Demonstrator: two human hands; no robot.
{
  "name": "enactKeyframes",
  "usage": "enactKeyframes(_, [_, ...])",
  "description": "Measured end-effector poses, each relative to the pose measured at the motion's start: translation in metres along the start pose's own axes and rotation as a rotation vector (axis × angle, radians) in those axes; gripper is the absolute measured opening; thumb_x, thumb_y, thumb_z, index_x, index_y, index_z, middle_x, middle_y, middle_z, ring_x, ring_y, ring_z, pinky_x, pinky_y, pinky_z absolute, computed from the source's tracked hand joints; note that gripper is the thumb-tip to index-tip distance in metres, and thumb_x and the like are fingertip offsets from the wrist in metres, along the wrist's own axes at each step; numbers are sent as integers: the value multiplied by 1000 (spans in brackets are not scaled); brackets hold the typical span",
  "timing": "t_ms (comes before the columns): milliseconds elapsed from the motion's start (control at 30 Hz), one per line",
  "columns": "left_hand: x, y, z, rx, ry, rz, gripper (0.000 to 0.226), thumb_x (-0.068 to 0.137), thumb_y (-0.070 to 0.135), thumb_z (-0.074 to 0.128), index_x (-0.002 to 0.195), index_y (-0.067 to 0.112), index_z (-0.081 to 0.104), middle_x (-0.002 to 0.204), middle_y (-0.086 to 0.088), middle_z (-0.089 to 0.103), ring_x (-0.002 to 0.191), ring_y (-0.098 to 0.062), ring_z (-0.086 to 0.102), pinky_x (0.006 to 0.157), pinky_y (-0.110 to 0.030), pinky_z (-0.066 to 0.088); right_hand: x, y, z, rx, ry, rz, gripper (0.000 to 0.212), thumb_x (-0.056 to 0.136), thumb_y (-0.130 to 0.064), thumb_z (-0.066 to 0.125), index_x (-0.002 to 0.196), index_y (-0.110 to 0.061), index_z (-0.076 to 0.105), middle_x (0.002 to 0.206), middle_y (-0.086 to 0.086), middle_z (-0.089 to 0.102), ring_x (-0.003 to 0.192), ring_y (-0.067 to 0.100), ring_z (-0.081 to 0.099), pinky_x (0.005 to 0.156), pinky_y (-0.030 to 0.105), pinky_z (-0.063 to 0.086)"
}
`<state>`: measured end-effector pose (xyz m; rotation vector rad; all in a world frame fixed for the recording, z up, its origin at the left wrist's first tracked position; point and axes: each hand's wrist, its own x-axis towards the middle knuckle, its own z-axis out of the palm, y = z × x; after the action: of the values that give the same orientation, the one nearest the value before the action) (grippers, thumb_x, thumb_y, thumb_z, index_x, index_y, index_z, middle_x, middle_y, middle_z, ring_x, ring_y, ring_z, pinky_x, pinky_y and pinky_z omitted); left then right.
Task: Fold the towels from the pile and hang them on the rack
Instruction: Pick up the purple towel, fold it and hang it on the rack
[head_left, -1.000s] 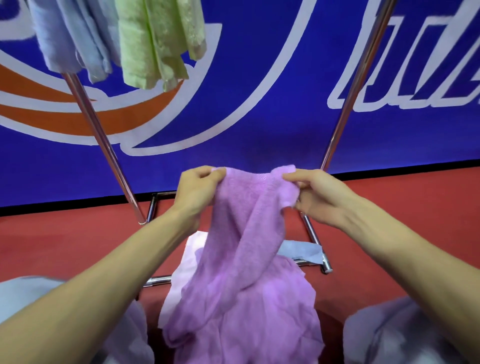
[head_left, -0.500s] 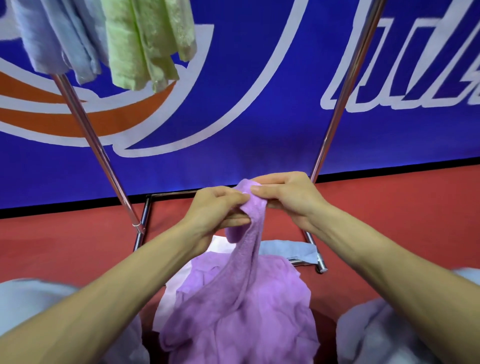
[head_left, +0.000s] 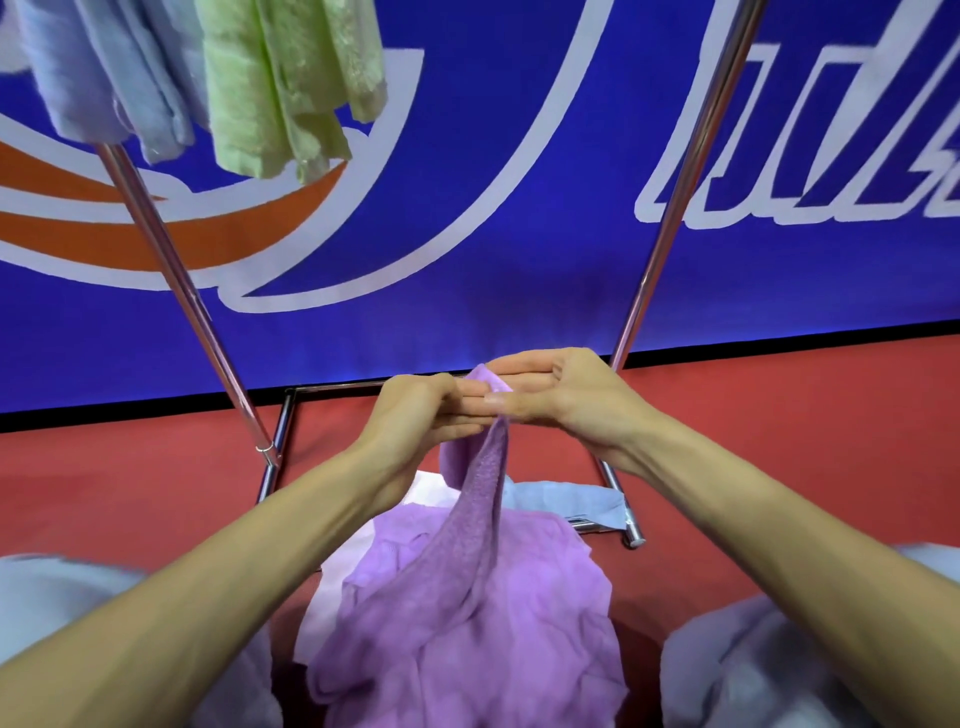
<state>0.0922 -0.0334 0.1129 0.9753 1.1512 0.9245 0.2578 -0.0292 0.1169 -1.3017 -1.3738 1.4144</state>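
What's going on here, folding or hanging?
A person is mid-fold on a purple towel. The left hand and right hand meet at its top edge, both pinching it, and the rest hangs down over the pile. It is not on the rack yet. A blue towel and a green towel already hang from the rack at the upper left.

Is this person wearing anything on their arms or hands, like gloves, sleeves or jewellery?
No. The left hand and right hand are bare, with no gloves, rings or watch showing. The left forearm and right forearm are bare too; no sleeve in view.
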Motion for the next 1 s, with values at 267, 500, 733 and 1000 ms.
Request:
enactKeyframes(267, [-6, -5, -6, 259, 6, 43, 41, 78, -16, 39, 92, 7, 70, 89, -16, 70, 77, -19, 63, 76, -24, 50, 9, 1, 3, -242, 72, -17, 33, 79, 13, 62, 107, -2, 69, 98, 16, 73, 96, 29, 70, 92, 39, 54])
enactKeyframes(500, [10, -10, -16, 916, 64, 340, 65, 75, 13, 73, 132, 18, 43, 122, 0, 44, 116, -17, 40, 92, -26, 36, 1, -6, 5, -354, 43, -179, 41, 79, 17, 43, 91, -14, 67, 94, 4, 72, 86, 14, 67, 85, 36, 54])
enactKeyframes(733, [14, -3, -12, 940, 114, 437, 24, 73, 30, 80, 82, 14, 64, 68, 8, 65, 65, -10, 60, 61, -22, 47, 2, -8, -7, -291, 147, -235, 45, 78, 16, 40, 82, -21, 66, 83, 0, 69, 77, 10, 62, 74, 29, 49])
enactKeyframes(1000, [21, -3, -25, 1101, 116, 629, 15, 90, 23, 59, 88, 17, 71, 80, -3, 62, 82, -16, 54, 74, -37, 45, 8, -10, -11, -637, 136, -224, 31, 83, -2, 58, 107, -17, 71, 107, -4, 72, 100, 13, 66, 93, 26, 49])
